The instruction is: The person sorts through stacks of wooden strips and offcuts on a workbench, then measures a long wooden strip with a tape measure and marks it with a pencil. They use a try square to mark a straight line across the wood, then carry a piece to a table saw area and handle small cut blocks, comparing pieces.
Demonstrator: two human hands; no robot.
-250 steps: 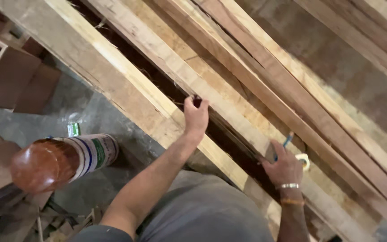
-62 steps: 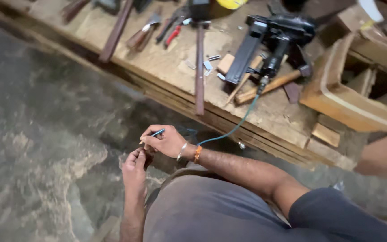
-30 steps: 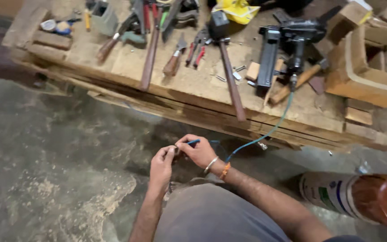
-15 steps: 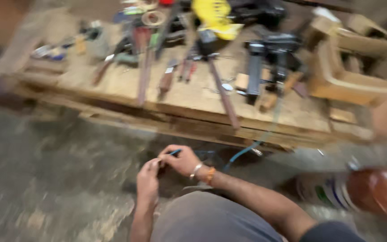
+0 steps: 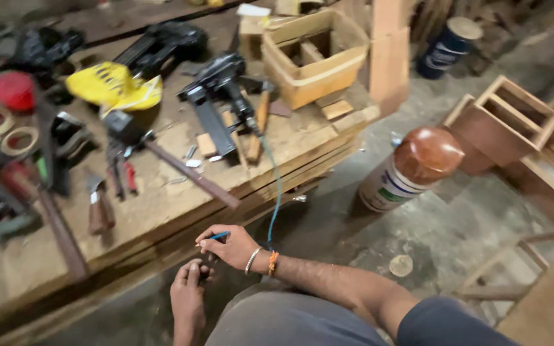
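Head view: both hands low, in front of the grey-clad lap.
Pen: slim blue pen (image 5: 218, 236), pinched in the right hand (image 5: 231, 246), tip aimed left, just below the bench edge.
Right hand: fingers curled round the pen; metal bangle and orange thread at the wrist.
Left hand: left hand (image 5: 188, 296) loosely curled just beneath (what it grips, I cannot tell).
Bench: rough plank workbench (image 5: 161, 211), dusty.
On it: black nail gun (image 5: 216, 90) with blue hose, yellow cloth (image 5: 111, 85), open wooden box (image 5: 315, 54).
Floor: brown-capped white canister (image 5: 411, 168) on grey concrete.
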